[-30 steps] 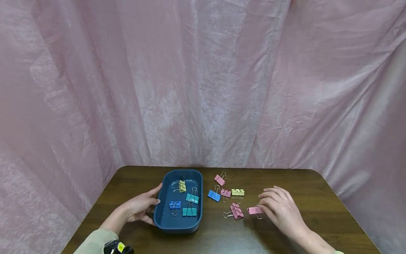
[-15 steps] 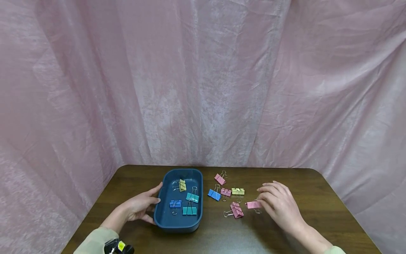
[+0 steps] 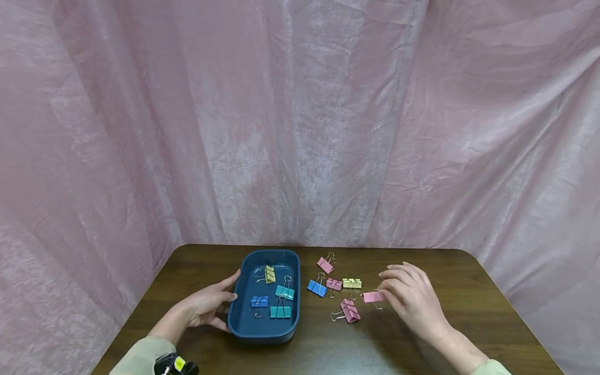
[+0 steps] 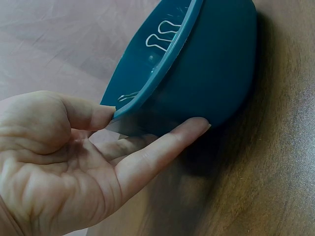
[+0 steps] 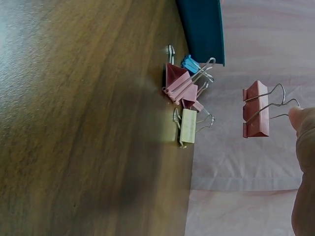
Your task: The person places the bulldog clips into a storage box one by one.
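My left hand (image 3: 208, 306) lies along the left wall of a dark blue plastic box (image 3: 262, 338), its outspread fingers straight against the outside. In the left wrist view, the thumb tip (image 4: 106, 117) is right at the rim. Inside the box lie a yellow binder clip (image 3: 270, 274), a blue one (image 3: 259, 302) and two teal ones, the nearer (image 3: 280, 312) by the right wall. My right hand (image 3: 412, 299) pinches a pink binder clip (image 3: 373, 297) by its wire handle. The right wrist view shows this clip (image 5: 257, 110) hanging off the fingertips, up above the table.
Between box and right hand lie loose binder clips: a pink one (image 3: 325, 264) at the back, a blue one (image 3: 316, 288), a small pink one (image 3: 334, 284), a yellow one (image 3: 352, 283) and a larger pink one (image 3: 350, 311) nearer. A pink curtain (image 3: 300, 130) hangs behind the wooden table (image 3: 323, 354).
My right hand has shifted slightly left and away from me, bringing the pinched pink binder clip with it. The left hand and the box have stayed put.
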`<state>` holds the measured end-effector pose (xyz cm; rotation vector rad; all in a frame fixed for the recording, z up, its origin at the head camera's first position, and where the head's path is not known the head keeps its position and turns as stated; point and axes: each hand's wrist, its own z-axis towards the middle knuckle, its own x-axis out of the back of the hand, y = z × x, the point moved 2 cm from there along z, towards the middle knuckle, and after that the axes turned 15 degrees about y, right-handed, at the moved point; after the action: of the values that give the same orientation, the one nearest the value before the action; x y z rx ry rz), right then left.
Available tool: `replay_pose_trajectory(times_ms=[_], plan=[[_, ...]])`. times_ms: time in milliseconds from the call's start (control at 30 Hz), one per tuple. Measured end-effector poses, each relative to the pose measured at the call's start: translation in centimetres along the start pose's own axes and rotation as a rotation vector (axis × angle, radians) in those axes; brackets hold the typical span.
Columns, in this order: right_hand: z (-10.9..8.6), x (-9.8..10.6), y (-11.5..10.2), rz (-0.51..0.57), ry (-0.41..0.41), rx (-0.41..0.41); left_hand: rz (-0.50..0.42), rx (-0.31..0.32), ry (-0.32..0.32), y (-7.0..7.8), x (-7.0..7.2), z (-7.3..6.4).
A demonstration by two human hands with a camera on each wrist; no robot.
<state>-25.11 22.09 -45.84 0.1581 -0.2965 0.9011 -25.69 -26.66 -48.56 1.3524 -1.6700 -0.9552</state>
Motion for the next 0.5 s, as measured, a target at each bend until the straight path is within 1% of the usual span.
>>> replay_pose_trajectory(times_ms=[500], plan=[[1.8,-0.7,-0.2,0.016,0.026,-0.011,-0.003,-0.021,-0.022,0.0,0.0,-0.2]])
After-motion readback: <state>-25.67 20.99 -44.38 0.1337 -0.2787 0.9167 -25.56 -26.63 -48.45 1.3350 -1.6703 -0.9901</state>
